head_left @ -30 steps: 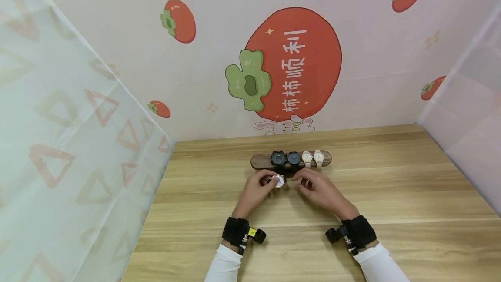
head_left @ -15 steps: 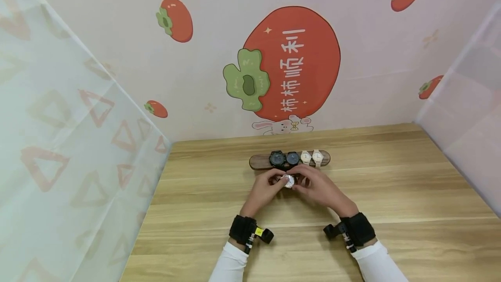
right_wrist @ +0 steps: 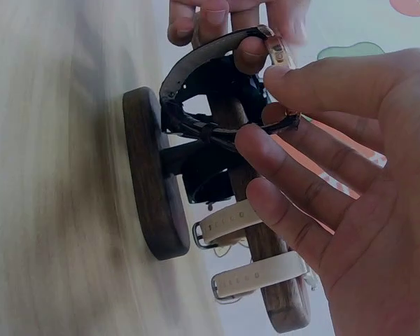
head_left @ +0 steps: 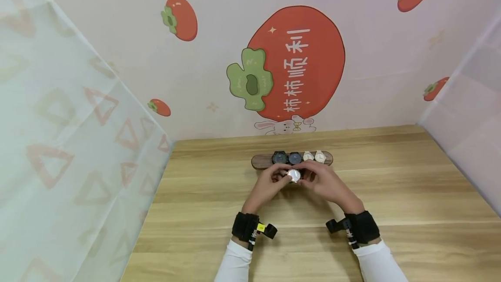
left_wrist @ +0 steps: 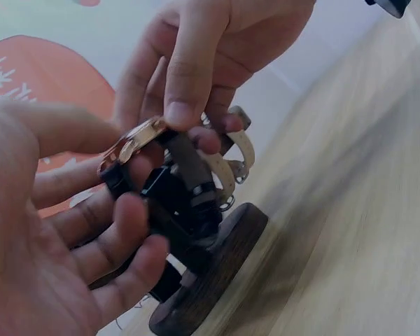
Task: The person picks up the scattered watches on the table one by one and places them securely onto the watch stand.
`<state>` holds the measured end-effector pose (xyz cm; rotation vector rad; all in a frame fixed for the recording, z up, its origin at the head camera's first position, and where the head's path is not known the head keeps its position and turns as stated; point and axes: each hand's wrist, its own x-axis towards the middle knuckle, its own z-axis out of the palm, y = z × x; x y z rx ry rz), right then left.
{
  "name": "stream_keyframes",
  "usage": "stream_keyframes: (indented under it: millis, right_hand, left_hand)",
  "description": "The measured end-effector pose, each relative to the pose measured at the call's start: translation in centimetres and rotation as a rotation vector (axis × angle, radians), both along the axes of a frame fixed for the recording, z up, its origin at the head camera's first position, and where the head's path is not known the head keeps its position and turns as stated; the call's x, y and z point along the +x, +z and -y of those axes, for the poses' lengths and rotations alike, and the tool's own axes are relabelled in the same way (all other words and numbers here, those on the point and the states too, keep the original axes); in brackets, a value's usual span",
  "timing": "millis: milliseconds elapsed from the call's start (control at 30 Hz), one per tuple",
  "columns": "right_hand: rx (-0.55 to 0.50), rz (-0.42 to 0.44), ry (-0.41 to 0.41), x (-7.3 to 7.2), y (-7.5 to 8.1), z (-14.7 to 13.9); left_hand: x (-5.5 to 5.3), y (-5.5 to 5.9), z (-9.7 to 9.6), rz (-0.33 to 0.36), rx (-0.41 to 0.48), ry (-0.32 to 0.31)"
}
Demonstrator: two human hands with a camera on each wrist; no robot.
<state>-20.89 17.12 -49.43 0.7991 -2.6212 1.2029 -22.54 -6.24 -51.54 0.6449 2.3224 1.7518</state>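
Note:
A wristwatch point(head_left: 293, 176) with a pale dial, rose-gold case and dark strap is held between both hands, just in front of the watch stand. My left hand point(head_left: 270, 184) pinches the case from the left, thumb on the near side. From the right, my right hand point(head_left: 328, 182) grips the case's other side with thumb and fingers. In the right wrist view the dark strap point(right_wrist: 178, 77) hangs as a closed loop below the case. Seen from the left wrist, the right thumb point(left_wrist: 183, 91) presses at the case edge, and fingers hide part of the strap.
The dark wooden watch stand point(head_left: 261, 161) bears two black watches point(head_left: 279, 157) and two cream-strapped watches point(head_left: 320, 156). Its base point(right_wrist: 150, 175) rests on the wood-grain table point(head_left: 203, 212). A printed wall point(head_left: 368, 99) rises behind the table.
My left hand has carried the watch rightward to my right hand, which has taken hold of its other side. Both hands are now slightly closer to the stand.

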Motion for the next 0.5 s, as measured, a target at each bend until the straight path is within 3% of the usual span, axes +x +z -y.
stream_keyframes:
  millis: [200,500]
  right_hand:
    - [-0.025,-0.006,0.004,0.11,-0.41,-0.26]
    - [-0.049,0.019,-0.026,0.11,-0.38,-0.3]
  left_hand:
    - [0.06,-0.23,0.62,0.03,0.013,-0.09]
    - [0.41,-0.31,0.87,0.078,0.152,-0.095]
